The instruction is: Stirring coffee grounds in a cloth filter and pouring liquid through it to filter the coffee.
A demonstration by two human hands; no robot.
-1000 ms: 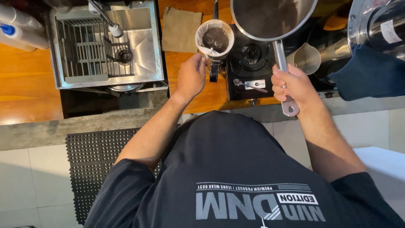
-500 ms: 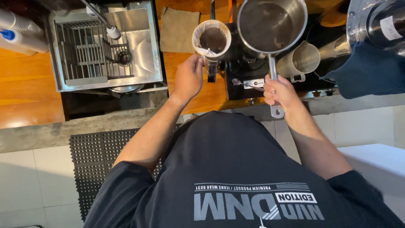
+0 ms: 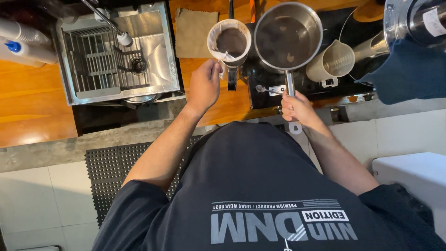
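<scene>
Wooden counter (image 3: 28,111): saucepan (image 3: 288,35) contents murky; right hand (image 3: 297,108) hides handle.

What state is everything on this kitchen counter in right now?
Saucepan: upright, dark liquid inside, handle gripped by right hand.
Filter cup: dark contents, cloth edge pinched by left hand.
Jug: looks empty.
Sink: rack inside, no running water visible.

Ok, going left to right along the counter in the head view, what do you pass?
Plastic bottles → steel sink → brown cloth → cloth filter cup → saucepan → beige pitcher → blue cloth.
</scene>
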